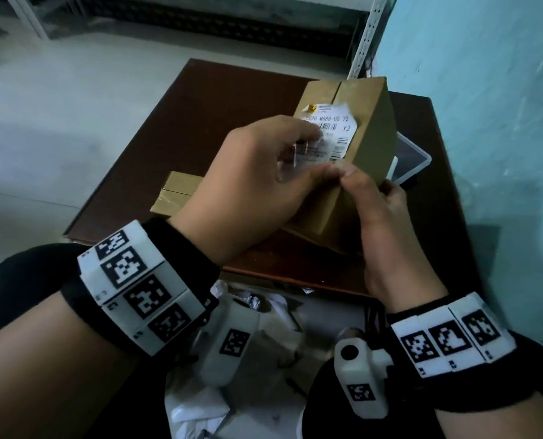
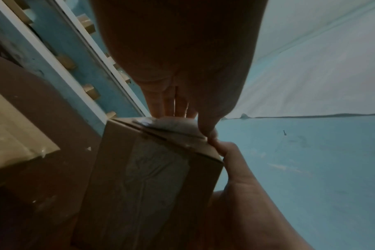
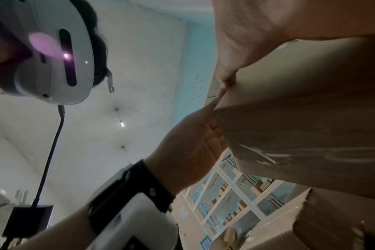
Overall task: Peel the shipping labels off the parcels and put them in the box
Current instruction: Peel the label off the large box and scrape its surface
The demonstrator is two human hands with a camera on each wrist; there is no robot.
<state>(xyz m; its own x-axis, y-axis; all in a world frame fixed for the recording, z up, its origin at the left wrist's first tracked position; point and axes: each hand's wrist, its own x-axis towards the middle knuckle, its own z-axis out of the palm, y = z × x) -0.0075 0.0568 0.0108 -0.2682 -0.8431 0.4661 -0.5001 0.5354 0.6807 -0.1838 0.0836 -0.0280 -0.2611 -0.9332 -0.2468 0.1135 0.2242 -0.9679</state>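
Head view: we see the parcel (image 1: 352,172) tilted above the brown table (image 1: 181,128), w/ the white shipping label (image 1: 333,131) on its upper face. Left hand (image 1: 257,182): fingers curled, pinching the label's near edge. Right hand (image 1: 384,223): curled round the parcel's lower rt side, thumb at the label corner. Clear plastic box (image 1: 412,160) just behind the parcel.

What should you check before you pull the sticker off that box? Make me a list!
1. Parcel held steady: ok, the right hand grips its side.
2. Grip on the label: ok, the left hand pinches a clear, lifted layer at the label's near edge.
3. Label in one piece: cannot tell, its near part is blurred.
4. Label free of the parcel: not ok, most is stuck flat.
5. Clear plastic box within reach: ok, behind the parcel.
6. Second parcel out of the way: ok.
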